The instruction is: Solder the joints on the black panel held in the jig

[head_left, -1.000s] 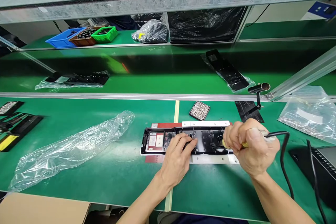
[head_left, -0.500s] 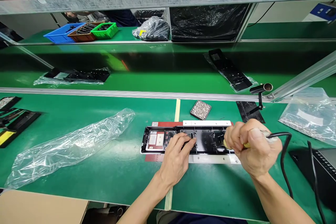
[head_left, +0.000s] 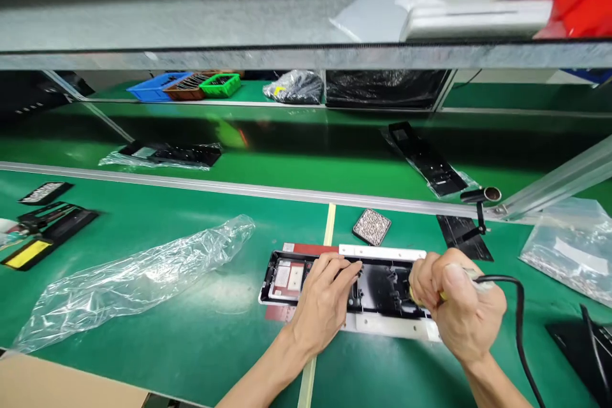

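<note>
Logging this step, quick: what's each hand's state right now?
Left hand: open, fingers resting on the black panel.
Right hand: closed around a corded tool.

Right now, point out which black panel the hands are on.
The near panel on the red-and-white mat: left hand rests on it, right hand grips a corded tool over it. The others, left and right, lie on the far belt.

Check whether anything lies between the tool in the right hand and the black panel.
Nothing visible does. The right hand grips the corded tool over the right end of the black panel; the tip is hidden behind that hand. The left hand rests on the panel farther left.
</note>
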`<state>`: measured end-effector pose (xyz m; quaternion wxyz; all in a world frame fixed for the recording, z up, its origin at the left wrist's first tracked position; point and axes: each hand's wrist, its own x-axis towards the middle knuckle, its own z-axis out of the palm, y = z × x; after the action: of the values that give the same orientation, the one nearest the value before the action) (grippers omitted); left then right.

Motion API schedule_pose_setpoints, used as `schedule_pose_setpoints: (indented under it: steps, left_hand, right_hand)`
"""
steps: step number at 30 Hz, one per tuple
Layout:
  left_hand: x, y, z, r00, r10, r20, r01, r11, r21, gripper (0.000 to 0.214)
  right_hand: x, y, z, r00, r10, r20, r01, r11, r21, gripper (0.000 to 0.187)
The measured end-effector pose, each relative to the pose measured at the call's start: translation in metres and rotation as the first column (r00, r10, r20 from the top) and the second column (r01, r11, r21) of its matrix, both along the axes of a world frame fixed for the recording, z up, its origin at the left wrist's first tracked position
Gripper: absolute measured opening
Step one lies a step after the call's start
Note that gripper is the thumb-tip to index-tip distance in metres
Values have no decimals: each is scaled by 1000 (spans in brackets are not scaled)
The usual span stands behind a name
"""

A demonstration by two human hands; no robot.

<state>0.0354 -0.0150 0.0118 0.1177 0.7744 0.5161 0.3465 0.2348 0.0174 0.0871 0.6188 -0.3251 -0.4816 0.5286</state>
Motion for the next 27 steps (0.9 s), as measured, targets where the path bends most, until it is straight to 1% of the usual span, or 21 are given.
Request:
schedule_pose_setpoints:
  steps: [2,4,5,7,9,11,14,22,24,27]
  left_hand:
    - [-2,28,1,999,-10,-47,9,1000,-20,34]
    - [-4,61,0,994,-29,-104,22,997,-69,31]
    - [-4,77,0,991,-42,-129,28,994,-107,29]
    - [-1,107,-4,987,-56,-150,35,989,-141,26]
    - [4,131,-8,984,-81,-159,56,986,-159,22]
    - [11,146,-12,980,-112,-167,82,981,-176,17]
    - [20,157,-16,973,-139,-185,103,976,-193,13]
    - [29,159,-24,968,-144,-203,101,973,-208,18]
    - [31,160,-22,972,-138,-189,96,971,-218,17]
    - [31,161,-12,984,-115,-134,80,967,-241,12]
  right_hand:
    - [0,3,-4,1000,-3,-1,3,1000,19,37]
    - [-2,5,-4,1000,-8,-8,8,999,34,37]
    - [-3,5,-4,1000,-10,-11,10,999,45,37]
    - [-5,3,-3,1000,-16,-12,17,998,63,37]
    - [-6,1,-4,1000,-22,-11,23,997,72,37]
    - [-5,-2,-6,1000,-25,-5,25,997,73,35]
    - [-3,-5,-9,1000,-23,17,22,997,80,34]
    - [-3,-9,-6,999,-32,2,32,998,59,36]
    - [-3,-8,-5,999,-42,-2,42,997,65,36]
    - [-2,-6,-4,999,-46,7,46,996,71,35]
